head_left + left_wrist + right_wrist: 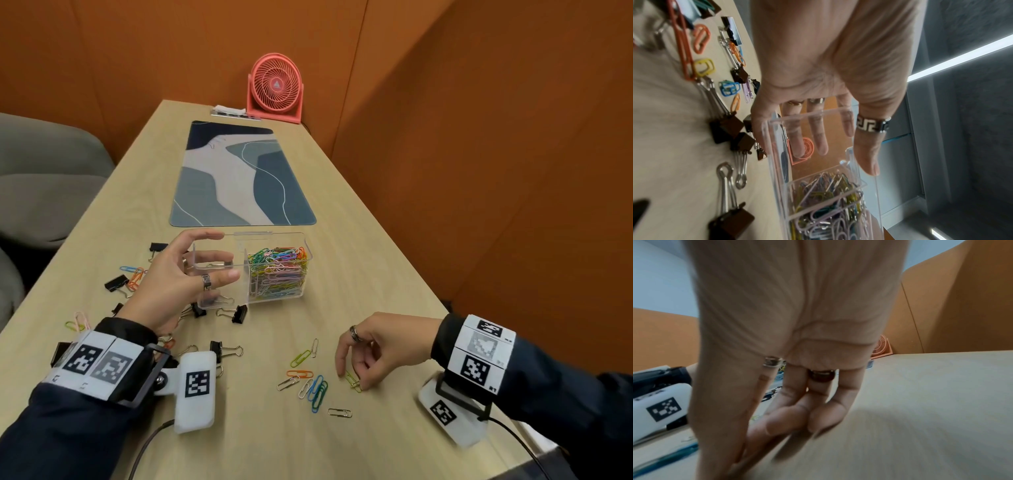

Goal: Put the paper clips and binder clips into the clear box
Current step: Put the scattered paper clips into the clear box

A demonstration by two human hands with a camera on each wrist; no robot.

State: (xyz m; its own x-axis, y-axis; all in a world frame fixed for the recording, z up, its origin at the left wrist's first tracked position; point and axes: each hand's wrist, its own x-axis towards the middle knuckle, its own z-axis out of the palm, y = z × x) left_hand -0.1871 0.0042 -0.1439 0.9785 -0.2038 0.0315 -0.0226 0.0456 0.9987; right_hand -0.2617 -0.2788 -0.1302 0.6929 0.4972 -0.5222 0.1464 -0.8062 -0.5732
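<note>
beside clear box (274,270): roughly eight loose paper clips (317,390)

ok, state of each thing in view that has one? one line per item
clear box: upright, lid off; right compartment full of paper clips, left one nearly empty
left hand: fingers spread around the box's left end
right hand: pinching a yellow-green paper clip on the table
loose paper clips: on the table, not boxed
binder clips: on the table, handles out
fan: upright; running or not, cannot tell
</note>
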